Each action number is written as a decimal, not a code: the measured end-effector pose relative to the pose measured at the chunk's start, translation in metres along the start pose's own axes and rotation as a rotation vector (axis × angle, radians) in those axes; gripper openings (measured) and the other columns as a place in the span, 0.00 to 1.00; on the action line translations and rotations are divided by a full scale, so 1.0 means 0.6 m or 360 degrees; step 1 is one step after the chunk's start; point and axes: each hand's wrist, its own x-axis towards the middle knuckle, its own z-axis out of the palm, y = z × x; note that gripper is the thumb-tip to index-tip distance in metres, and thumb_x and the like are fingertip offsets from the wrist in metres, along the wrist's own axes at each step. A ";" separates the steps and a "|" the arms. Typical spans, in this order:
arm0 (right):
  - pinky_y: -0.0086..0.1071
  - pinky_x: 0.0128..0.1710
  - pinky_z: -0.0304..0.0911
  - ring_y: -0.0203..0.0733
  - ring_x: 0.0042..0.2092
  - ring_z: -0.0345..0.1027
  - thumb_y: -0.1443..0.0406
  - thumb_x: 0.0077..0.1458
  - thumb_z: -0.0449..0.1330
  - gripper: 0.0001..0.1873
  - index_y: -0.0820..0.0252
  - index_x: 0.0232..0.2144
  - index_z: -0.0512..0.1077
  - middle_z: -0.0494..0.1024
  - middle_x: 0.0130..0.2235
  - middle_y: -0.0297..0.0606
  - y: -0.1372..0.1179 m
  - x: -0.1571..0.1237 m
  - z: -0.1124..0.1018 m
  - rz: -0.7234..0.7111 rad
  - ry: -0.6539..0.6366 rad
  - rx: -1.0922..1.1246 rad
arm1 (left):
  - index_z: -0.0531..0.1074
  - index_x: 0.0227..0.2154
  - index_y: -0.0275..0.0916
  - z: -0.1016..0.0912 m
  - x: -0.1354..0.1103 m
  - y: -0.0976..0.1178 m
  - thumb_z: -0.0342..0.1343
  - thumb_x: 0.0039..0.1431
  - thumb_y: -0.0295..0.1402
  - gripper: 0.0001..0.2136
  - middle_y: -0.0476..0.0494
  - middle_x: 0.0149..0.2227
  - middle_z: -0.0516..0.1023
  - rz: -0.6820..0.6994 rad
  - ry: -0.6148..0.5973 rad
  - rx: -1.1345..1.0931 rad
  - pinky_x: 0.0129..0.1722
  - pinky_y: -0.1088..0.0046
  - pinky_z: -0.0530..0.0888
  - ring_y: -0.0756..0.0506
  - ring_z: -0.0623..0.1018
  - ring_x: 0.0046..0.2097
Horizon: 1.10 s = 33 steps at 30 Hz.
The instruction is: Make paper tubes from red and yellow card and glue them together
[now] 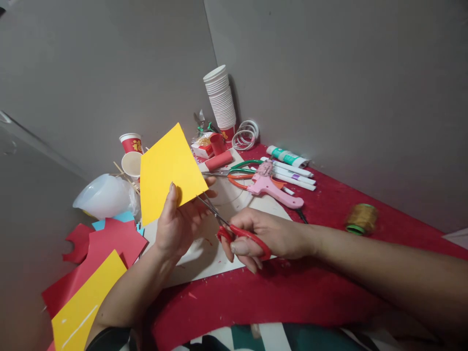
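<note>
Red tabletop (226, 297) below both hands, and directly under them a pale board (215, 258). To the left of the left hand (179, 224), beside its forearm, overlapping red paper (113, 239). In the left hand, a yellow sheet (166, 165), clamped near its lower edge: thumb across the front, other fingers behind. Beside the left forearm, a second yellow piece (91, 292), on top of the red paper. Beyond the left hand, off to its right, a tall stack of white cups (220, 97). Just past the right hand (268, 229), a pink glue gun (274, 189). In the right hand, gripped by the red handles, scissors (237, 231) with blades slightly apart, tips by the corner nearest that hand; contact with the paper hard to tell. Beyond the right forearm, a blurred brown spool (361, 218).
</note>
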 end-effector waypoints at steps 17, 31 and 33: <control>0.39 0.46 0.71 0.42 0.41 0.75 0.46 0.47 0.71 0.22 0.56 0.36 0.82 0.82 0.40 0.38 0.003 0.002 -0.040 -0.0652 0.1191 0.0064 | 0.80 0.36 0.39 -0.034 0.005 -0.069 0.45 0.69 0.54 0.26 0.38 0.32 0.82 -0.0063 -0.0427 0.0819 0.41 0.64 0.78 0.43 0.81 0.35; 0.44 0.42 0.73 0.50 0.45 0.76 0.44 0.39 0.73 0.21 0.50 0.30 0.82 0.83 0.40 0.37 -0.018 -0.007 -0.073 -0.0798 0.1776 0.0217 | 0.81 0.32 0.39 -0.084 0.062 0.032 0.67 0.44 0.27 0.09 0.48 0.30 0.82 0.0425 0.0338 0.0387 0.31 0.80 0.77 0.52 0.80 0.30; 0.46 0.47 0.72 0.51 0.47 0.76 0.43 0.38 0.73 0.22 0.49 0.31 0.83 0.84 0.40 0.37 -0.016 -0.007 -0.071 -0.0780 0.1774 0.0210 | 0.81 0.30 0.39 -0.078 0.054 0.029 0.66 0.45 0.27 0.07 0.48 0.30 0.83 0.0494 0.0347 0.0414 0.33 0.80 0.78 0.52 0.81 0.31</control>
